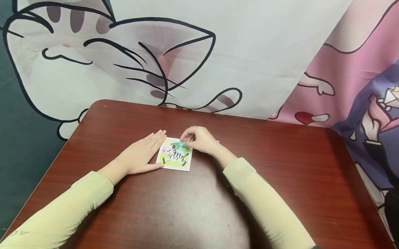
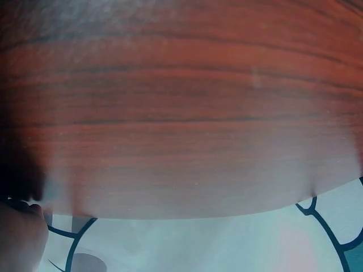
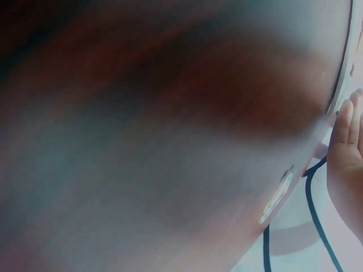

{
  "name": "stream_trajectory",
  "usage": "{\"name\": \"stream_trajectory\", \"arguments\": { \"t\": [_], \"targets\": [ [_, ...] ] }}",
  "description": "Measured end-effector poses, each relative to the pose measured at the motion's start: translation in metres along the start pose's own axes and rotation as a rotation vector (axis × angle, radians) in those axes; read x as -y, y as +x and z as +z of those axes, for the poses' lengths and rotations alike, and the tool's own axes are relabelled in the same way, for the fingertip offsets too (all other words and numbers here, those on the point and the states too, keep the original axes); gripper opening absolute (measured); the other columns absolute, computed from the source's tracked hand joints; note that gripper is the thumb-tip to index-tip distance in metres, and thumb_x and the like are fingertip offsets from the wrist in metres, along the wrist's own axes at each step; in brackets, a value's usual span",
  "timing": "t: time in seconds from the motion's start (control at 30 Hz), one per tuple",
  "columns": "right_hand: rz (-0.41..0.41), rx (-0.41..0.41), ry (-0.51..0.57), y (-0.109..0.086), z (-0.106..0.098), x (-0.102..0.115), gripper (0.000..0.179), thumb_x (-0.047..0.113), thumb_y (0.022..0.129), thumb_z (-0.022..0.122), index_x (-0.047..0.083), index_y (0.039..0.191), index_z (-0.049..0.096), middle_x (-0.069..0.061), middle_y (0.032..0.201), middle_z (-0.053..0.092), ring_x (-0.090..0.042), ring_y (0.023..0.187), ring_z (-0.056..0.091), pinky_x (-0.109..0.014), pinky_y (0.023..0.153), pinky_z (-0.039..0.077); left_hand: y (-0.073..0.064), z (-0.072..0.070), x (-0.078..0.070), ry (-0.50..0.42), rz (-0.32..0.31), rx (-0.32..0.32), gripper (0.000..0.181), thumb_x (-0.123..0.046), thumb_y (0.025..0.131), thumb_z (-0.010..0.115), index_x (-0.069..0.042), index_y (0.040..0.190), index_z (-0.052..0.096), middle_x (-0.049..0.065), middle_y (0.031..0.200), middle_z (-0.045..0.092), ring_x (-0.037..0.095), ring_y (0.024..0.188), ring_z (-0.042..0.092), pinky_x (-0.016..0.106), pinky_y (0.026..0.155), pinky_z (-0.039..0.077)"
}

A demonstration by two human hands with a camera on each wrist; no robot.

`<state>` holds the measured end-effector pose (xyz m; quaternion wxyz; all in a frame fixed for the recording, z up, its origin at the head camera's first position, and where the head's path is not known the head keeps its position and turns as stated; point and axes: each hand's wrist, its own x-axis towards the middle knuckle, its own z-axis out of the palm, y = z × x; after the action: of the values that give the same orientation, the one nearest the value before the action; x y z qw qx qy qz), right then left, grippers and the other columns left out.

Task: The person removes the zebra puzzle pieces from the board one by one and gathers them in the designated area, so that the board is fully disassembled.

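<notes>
A square card [image 1: 175,161] with a zebra picture, green patches and a white border lies flat on the table. My left hand [image 1: 138,154] rests palm down at its left, the fingers straight and the thumb touching the card's lower left edge. Over the card's top right part, my right hand [image 1: 200,139] has thumb and forefinger together, pinching a small light-blue piece [image 1: 181,143]; its exact kind is too small to tell. In the right wrist view the card [image 3: 277,197] shows edge-on, with a hand [image 3: 347,153] at the right border.
The brown wooden table [image 1: 142,215] has rounded far corners. Behind it hangs a cloth [image 1: 256,49] printed with a cartoon cat. A small white edge [image 1: 218,141] shows beyond my right wrist, mostly hidden. Something dark [image 1: 396,211] stands at the far right.
</notes>
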<state>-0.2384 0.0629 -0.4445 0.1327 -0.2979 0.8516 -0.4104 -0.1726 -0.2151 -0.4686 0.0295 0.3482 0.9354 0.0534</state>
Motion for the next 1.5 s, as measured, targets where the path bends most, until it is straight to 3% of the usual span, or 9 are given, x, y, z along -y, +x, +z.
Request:
{"name": "stream_trajectory", "arguments": {
  "t": [0.27, 0.7, 1.1, 1.5],
  "targets": [
    [-0.009, 0.053, -0.078, 0.009, 0.008, 0.005, 0.015, 0.005, 0.092, 0.080, 0.004, 0.106, 0.079, -0.008, 0.097, 0.075, -0.014, 0.087, 0.068, -0.015, 0.079, 0.056, 0.000, -0.001, -0.003, -0.009, -0.006, 0.022, 0.100, -0.062, 0.100, 0.059, 0.004, 0.166, 0.024, 0.019, 0.177, 0.020, 0.032, 0.166, 0.021, 0.048, 0.135, 0.026],
    [-0.116, 0.080, -0.197, 0.020, 0.015, 0.014, 0.012, 0.007, 0.093, 0.079, 0.009, 0.105, 0.080, -0.004, 0.100, 0.073, -0.014, 0.090, 0.066, -0.018, 0.082, 0.055, -0.001, -0.002, -0.005, -0.010, -0.024, 0.041, 0.099, -0.062, 0.101, 0.058, 0.004, 0.167, 0.024, 0.018, 0.178, 0.019, 0.032, 0.166, 0.020, 0.047, 0.135, 0.026],
    [-0.222, 0.252, -0.366, 0.027, 0.007, 0.019, 0.025, 0.009, 0.095, 0.078, 0.012, 0.120, 0.080, -0.003, 0.119, 0.076, -0.016, 0.102, 0.067, -0.028, 0.096, 0.056, -0.004, -0.005, -0.006, -0.017, -0.032, 0.044, 0.099, -0.061, 0.101, 0.060, 0.004, 0.166, 0.024, 0.018, 0.178, 0.019, 0.034, 0.166, 0.020, 0.049, 0.134, 0.027],
    [-0.245, 0.387, -0.526, 0.037, 0.001, 0.031, 0.026, 0.007, 0.094, 0.078, 0.012, 0.120, 0.079, -0.002, 0.119, 0.075, -0.018, 0.109, 0.065, -0.033, 0.104, 0.054, -0.002, -0.004, -0.007, -0.014, -0.029, 0.044, 0.099, -0.061, 0.101, 0.059, 0.004, 0.166, 0.024, 0.018, 0.178, 0.019, 0.033, 0.166, 0.021, 0.047, 0.135, 0.026]
  ]
}}
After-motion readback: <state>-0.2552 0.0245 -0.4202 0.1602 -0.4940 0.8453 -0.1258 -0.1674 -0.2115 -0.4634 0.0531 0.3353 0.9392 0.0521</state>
